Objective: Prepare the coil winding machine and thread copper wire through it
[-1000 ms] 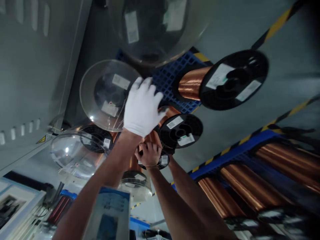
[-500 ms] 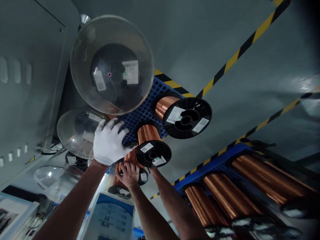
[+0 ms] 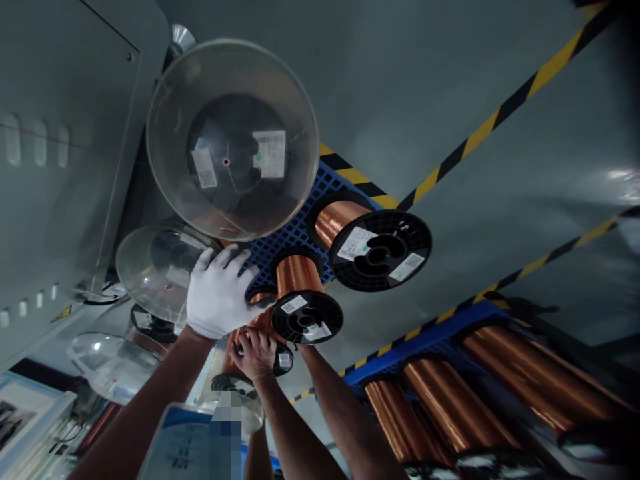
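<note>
Near the middle of the scene, the gloved left hand [image 3: 217,293] is hovering between the smaller clear cover [image 3: 133,273] on its left and a copper spool [image 3: 299,275] on its right, its fingers spreading wide. Whether its fingertips are touching the cover is hard to tell. Nearer, the bare right hand [image 3: 256,359] is bending its fingers over a lower copper spool [image 3: 284,360]; whether it is gripping or merely resting, I cannot tell. Another bare forearm [image 3: 345,420] is reaching in from the near right, its hand hiding behind a black flange, and whose it is stays unclear.

With so many arms crowding together, a wrist could be knocking the spool to the right, which is standing close by on the blue grid [image 3: 260,257], and the tipping flange could be pinching fingers. The large clear cover [image 3: 167,153] is overhanging on the far left; a raised gloved hand could be catching its rim and skewing it. Thin strands are showing inside, so a shifting cover could be snagging or snapping them. Bare fingertips pressing on copper could be scuffing the windings, and smooth glove cloth could be slipping on the plastic.
</note>
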